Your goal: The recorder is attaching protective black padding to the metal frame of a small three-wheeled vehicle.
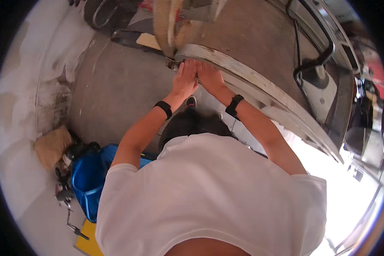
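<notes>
Both of my arms reach forward to the near corner of a worn, pale wooden edge (243, 69). My left hand (184, 81) lies with its fingers stretched out against the end of this edge, beside a small dark metal fitting (172, 64). Close against it, my right hand (209, 77) rests with straight fingers on the front face of the same edge. No held object shows in either hand, though the undersides of the fingers are hidden. Just beyond the fingertips rises a wooden upright (163, 25), partly blurred.
A bent black metal tube frame (328, 53) stands on the brown surface to the right. Down at the left lie a blue bag (87, 179), a brown paper-like bundle (53, 147) and a yellow panel (89, 239). A stained white wall (25, 106) bounds the left side.
</notes>
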The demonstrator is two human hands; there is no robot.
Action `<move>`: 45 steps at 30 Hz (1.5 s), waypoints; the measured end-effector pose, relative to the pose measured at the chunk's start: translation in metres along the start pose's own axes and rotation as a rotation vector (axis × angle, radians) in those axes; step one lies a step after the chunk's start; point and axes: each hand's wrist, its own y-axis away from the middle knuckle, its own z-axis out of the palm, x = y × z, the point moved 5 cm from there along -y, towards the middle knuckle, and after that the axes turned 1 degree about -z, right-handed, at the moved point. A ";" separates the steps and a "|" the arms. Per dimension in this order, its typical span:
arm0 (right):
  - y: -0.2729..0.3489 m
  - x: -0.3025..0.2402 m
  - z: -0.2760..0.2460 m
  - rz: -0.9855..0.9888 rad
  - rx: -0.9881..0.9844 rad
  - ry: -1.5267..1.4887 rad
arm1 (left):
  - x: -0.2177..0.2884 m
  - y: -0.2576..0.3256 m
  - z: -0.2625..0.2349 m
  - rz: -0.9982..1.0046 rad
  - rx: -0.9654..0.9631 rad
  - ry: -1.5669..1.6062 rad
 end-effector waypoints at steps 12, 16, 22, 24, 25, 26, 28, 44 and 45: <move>0.178 0.123 -0.057 0.209 -0.008 0.388 | 0.197 -0.043 -0.020 0.441 0.098 0.594; 0.226 0.147 -0.070 0.142 -0.232 0.654 | 0.264 -0.043 -0.047 0.523 0.311 0.395; 0.219 0.147 -0.072 0.086 -0.683 0.901 | 0.269 -0.038 -0.055 0.567 0.396 0.278; 0.224 0.146 -0.080 0.085 -0.756 0.904 | 0.271 -0.040 -0.061 0.575 0.356 0.378; 0.225 0.138 -0.091 -0.005 -0.779 1.029 | 0.263 -0.040 -0.078 0.497 0.319 0.671; 0.228 0.134 -0.098 -0.096 -0.797 1.153 | 0.258 -0.041 -0.088 0.409 0.283 0.963; 0.255 0.147 -0.090 -0.166 -0.805 1.242 | 0.271 -0.042 -0.097 0.334 0.184 1.189; 0.236 0.154 -0.083 -0.103 -0.900 1.208 | 0.260 -0.065 -0.089 0.467 0.137 0.950; 0.231 0.150 -0.080 -0.103 -0.893 1.210 | 0.262 -0.065 -0.083 0.409 0.353 0.711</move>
